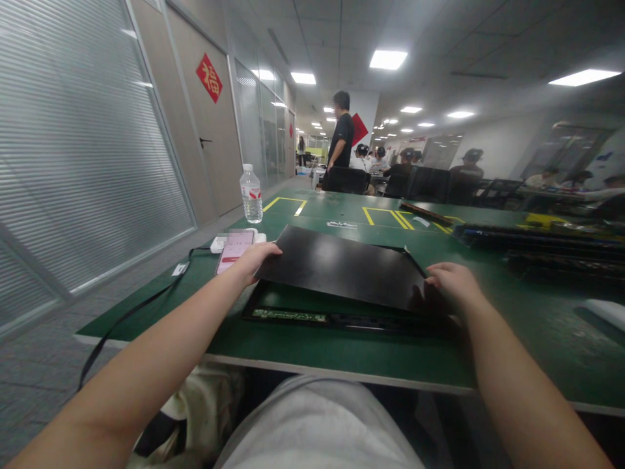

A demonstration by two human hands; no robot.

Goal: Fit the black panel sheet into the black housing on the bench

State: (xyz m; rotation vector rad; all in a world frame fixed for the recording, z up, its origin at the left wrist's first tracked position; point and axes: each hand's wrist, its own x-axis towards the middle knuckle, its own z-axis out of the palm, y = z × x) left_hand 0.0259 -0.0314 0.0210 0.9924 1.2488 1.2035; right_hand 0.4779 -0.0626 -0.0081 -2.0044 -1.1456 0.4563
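A thin, glossy black panel [342, 264] is held tilted over the green table, its left side raised. My left hand [258, 258] grips its left edge, thumb on top. At the right edge, my right hand [454, 284] is closed with fingers pinched on the panel's rim; part of that contact is in shadow. Under the panel lies a thin black frame [251, 306], mostly covered. A narrow green circuit board strip [289, 316] shows along the frame's near side.
On the green table [161, 306] are a phone [235, 251] beside my left hand, a water bottle [251, 194], yellow tape marks [385, 215] and stacked dark strips [522, 238] at right. A black strap [141, 303] crosses the left corner. A person [343, 140] stands beyond; others sit behind.
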